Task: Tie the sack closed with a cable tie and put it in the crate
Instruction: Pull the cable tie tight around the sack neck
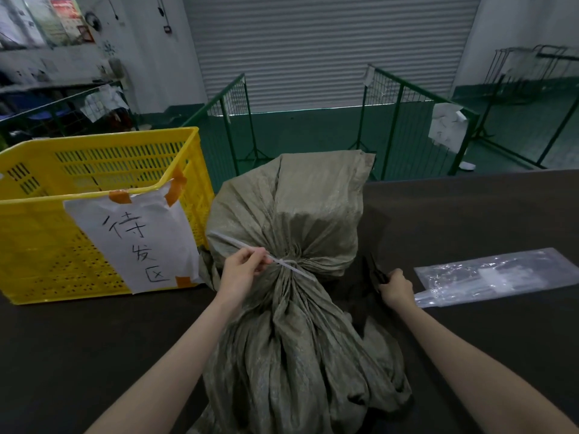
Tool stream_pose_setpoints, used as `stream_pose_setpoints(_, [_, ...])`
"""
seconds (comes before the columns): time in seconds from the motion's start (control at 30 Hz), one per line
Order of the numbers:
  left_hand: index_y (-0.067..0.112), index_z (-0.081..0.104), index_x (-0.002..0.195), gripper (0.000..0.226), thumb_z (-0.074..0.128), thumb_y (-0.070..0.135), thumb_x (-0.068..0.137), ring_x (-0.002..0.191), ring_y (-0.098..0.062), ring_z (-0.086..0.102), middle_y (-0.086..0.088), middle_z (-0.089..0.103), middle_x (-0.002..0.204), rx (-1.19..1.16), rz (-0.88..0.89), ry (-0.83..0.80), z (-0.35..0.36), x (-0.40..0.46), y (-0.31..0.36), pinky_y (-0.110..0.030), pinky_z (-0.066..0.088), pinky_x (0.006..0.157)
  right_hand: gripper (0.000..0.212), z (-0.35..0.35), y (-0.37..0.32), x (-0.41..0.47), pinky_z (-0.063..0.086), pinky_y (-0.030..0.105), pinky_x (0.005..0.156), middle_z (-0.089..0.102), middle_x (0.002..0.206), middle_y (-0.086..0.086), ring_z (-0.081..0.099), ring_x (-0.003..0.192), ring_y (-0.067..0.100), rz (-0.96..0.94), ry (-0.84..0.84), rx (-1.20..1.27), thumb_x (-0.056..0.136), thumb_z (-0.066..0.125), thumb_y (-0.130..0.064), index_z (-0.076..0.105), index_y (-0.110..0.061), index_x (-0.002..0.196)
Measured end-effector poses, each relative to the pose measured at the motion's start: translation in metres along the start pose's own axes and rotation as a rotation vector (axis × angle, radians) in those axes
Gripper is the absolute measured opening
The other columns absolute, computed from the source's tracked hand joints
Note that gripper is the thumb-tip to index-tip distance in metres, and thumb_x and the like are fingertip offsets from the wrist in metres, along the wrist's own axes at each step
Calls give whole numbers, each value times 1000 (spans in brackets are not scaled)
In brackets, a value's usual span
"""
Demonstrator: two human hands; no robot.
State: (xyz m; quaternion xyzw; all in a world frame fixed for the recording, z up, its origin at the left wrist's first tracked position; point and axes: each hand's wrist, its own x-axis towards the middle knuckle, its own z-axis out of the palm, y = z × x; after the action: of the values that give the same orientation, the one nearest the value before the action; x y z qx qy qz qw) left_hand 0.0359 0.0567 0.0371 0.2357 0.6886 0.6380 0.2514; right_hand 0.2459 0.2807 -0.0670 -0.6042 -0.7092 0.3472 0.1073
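- Sack (288,214) lies on the dark table (470,214), centre of view, neck bunched tight about halfway along its visible length.
- Cable tie (289,264) is cinched round the neck; long white tail runs up and left from the lock.
- Left hand (241,269) pinches that tail just left of the neck, fingers closed on it.
- Right hand (395,288) is curled round a dark tool (377,270), likely scissors or cutters; blades hard to make out against the table. It sits just right of the sack, apart from the tie.
- Judgement: tying looks done. Probable step in hand is trimming the tail. Moving the sack to the crate is not yet done.
- Crate (103,170), yellow, slotted walls, stands at the left, its right side just beside the sack. Paper label (138,239) taped to its near wall with orange tape.
- Crate interior: what shows of it looks bare; floor is hidden by the near wall, so contents cannot be confirmed.
- Clear plastic bag (495,274) lies flat at the right; holds pale strips, perhaps spare ties, too blurred to say.
- Sack contents hidden; body looks full and slumped.
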Motion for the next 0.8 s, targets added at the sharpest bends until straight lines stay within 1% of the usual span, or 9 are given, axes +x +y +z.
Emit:
stream_pose_setpoints(0.07, [11,67,75,25,53,16,95,63,-6,57,0,66,72,4,-4,-7,0,3,-2,-22,43,63,28,-1,1,7,43,44,87,53,119,31,52,110,46,-36,20,-82,87,49,-8,40,1,113])
stream_pose_setpoints(0.17, [13,67,75,25,52,15,95,67,-10,56,3,68,71,13,-20,-13,3,8,-5,-24,43,64,27,-3,9,19,44,47,91,49,121,30,50,111,46,-100,12,-251,89,48,-8,41,0,113])
stream_pose_setpoints(0.27, [12,67,77,24,52,14,95,65,-8,56,4,68,70,7,-38,-15,5,9,-6,-22,42,63,28,-4,18,21,44,45,93,45,124,25,50,113,43,-136,-39,-365,89,47,-7,44,-2,117])
stream_pose_setpoints(0.33, [11,66,78,23,52,14,95,64,-7,55,1,67,72,4,-50,-20,8,9,-6,-21,41,62,30,-4,22,22,42,44,93,46,124,23,49,114,42,-161,-39,-404,89,48,-7,46,-3,119])
stream_pose_setpoints(0.47, [9,66,81,21,51,13,96,66,-9,56,-2,66,75,6,-58,-24,13,5,-8,-22,41,63,30,-10,19,15,43,43,91,49,119,22,50,110,42,-181,25,-305,85,48,-4,53,-3,115])
stream_pose_setpoints(0.53, [9,66,80,22,51,13,96,67,-10,56,-2,66,74,3,-50,-17,14,3,-8,-22,41,64,28,-16,12,6,44,43,88,53,115,21,52,106,41,-236,75,-222,83,49,-2,58,-3,109])
stream_pose_setpoints(0.63, [11,66,78,22,52,12,95,64,-7,56,1,67,71,-19,-26,-10,14,-2,-5,-20,42,63,23,-24,-1,-16,46,43,85,59,107,16,55,102,36,-430,125,-137,82,51,-1,61,-5,103])
stream_pose_setpoints(0.73, [10,66,77,22,53,10,94,61,-3,57,3,67,67,-42,13,-23,15,-10,1,-16,43,60,20,-32,-20,-49,43,32,79,64,99,9,58,94,25,-657,135,-36,85,53,0,63,-6,102])
stream_pose_setpoints(0.8, [8,65,77,21,53,9,94,61,-2,58,3,67,66,-45,39,-40,17,-18,5,-13,46,59,17,-33,-36,-74,43,30,76,65,94,5,59,88,20,-787,95,38,87,54,-2,63,-8,101])
